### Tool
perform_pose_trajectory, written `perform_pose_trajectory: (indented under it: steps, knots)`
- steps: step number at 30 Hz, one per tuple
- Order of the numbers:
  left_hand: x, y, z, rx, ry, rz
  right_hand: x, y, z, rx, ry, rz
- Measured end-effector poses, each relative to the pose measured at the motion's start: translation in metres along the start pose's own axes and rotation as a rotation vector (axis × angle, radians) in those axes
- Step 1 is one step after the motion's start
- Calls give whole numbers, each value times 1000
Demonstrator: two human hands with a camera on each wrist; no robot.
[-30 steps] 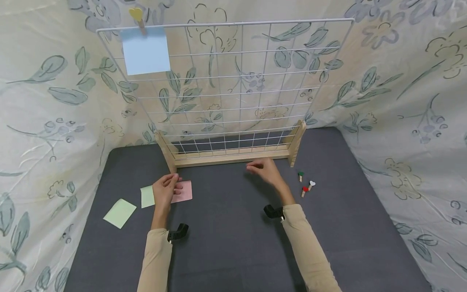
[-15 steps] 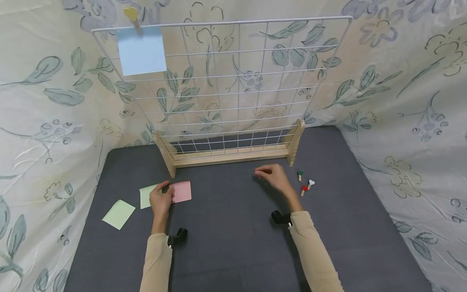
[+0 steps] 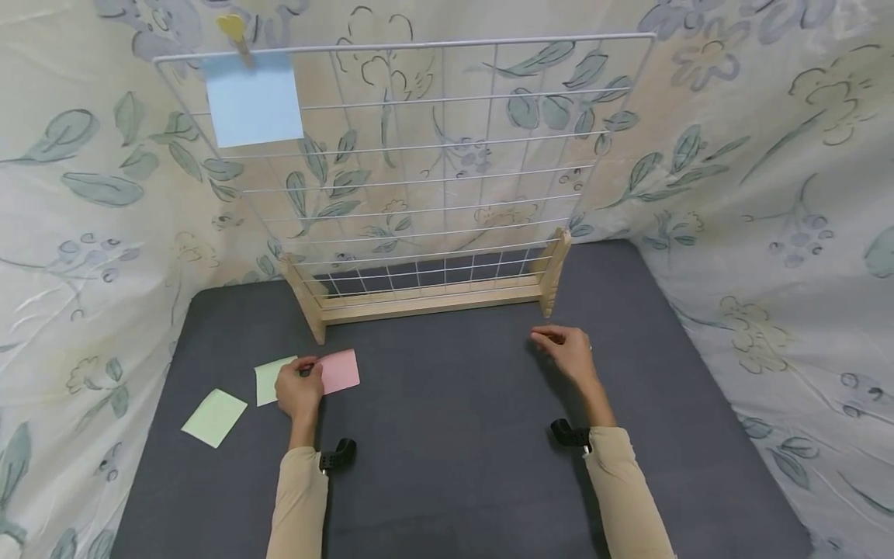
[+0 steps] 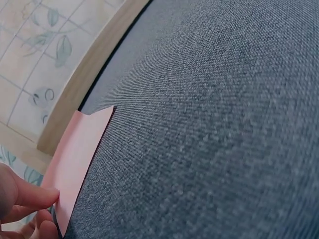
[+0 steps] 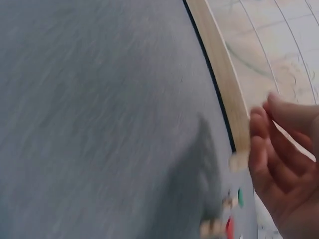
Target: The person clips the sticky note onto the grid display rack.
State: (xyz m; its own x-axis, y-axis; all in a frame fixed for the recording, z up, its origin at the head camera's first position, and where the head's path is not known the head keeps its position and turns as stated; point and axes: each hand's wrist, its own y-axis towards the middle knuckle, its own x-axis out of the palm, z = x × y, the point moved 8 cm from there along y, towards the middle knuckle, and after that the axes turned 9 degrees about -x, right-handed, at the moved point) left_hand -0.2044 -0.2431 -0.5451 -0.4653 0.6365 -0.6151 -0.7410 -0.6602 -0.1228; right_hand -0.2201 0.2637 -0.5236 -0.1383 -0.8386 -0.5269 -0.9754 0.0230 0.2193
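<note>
At the left, my left hand holds the edge of a pink paper note between thumb and fingers. In the left wrist view the thumb lies on the lower end of the pink note. A green note lies partly behind this hand, and a second green note lies farther left. My right hand hovers by the rack's right foot, fingers loosely bent with nothing visible in them. Below it in the right wrist view are small clothespins, one with a red top and one with a green top.
A white wire grid rack in a wooden stand rises at the back of the dark table. A blue note hangs top left under a yellow heart clothespin. Floral cloth surrounds the table.
My right hand has moved right, toward the clothespins, and now covers most of them in the head view. My left hand has come down onto the pink note's left edge. The head view has shifted slightly.
</note>
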Motion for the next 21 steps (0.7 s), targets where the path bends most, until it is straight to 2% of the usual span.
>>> perform_pose_trajectory:
  steps: [2, 5, 8, 10, 13, 15, 21]
  knots:
    - [0, 0, -1, -4, -1, 14, -13, -8, 7, 27, -32, 94]
    - [-2, 1, -2, -12, 2, 21, -37, -21, 22, 62, -124, 285]
    - [-2, 5, -7, -65, -96, -52, -57, -37, 37, 121, -223, 428]
    - [-1, 7, -11, -115, -180, -121, -63, -45, 48, 192, -253, 440]
    - [2, 9, -14, -167, -270, -210, -64, -51, 58, 284, -273, 387]
    - [2, 9, -14, -167, -261, -225, -61, -51, 59, 322, -298, 338]
    - [4, 7, -16, -190, -273, -247, -59, -46, 56, 336, -372, 301]
